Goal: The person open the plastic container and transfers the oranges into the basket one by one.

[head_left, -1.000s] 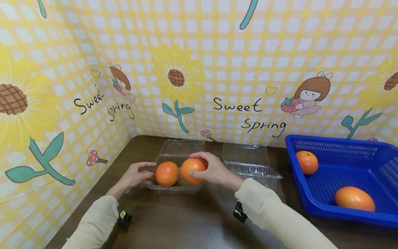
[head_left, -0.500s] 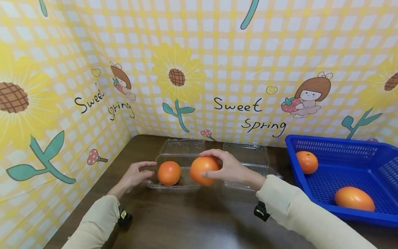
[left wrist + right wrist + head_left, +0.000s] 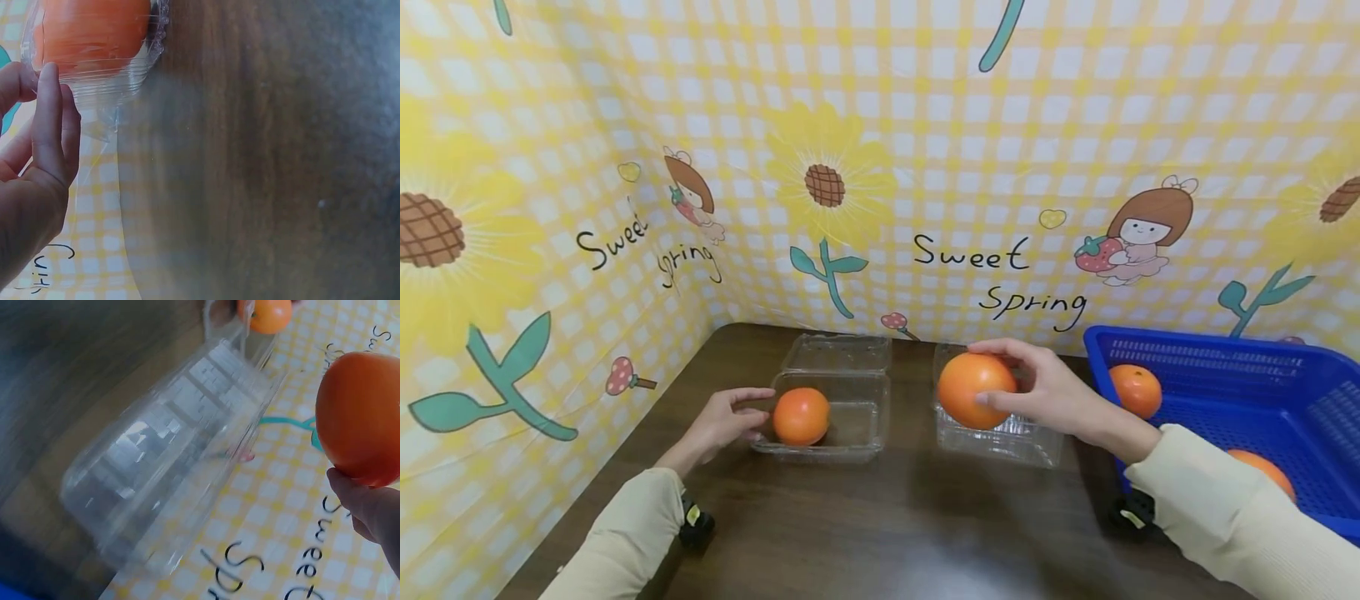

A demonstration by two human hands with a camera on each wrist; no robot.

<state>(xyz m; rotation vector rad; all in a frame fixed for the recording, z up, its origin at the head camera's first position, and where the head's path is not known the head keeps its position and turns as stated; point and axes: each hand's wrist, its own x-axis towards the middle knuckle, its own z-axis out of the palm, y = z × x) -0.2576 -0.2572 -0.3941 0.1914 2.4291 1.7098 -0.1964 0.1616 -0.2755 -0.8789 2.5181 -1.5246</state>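
In my right hand (image 3: 1045, 392) is a large orange (image 3: 976, 390), gripped between thumb and fingers and raised over the right clear plastic clamshell box (image 3: 1000, 437). The right wrist view shows this orange (image 3: 359, 419) close up, with that lidded box (image 3: 169, 450) below it. My left hand (image 3: 722, 423) reaches to the left end of another clamshell box (image 3: 857, 454), which has its lid back and one orange (image 3: 802, 416) inside. Its fairly straight fingers (image 3: 49, 125) touch that box's end wall in the left wrist view.
A blue plastic basket (image 3: 1195, 337) stands at the right with one orange (image 3: 1137, 390) in its back left corner and another (image 3: 1262, 471) partly behind my right sleeve. Brown table (image 3: 850, 533) lies in front; a yellow checked cloth (image 3: 977, 150) hangs behind and at the left.
My right hand has lifted the orange out of the left box and carried it right, over the other box. The left hand has stayed at its box.
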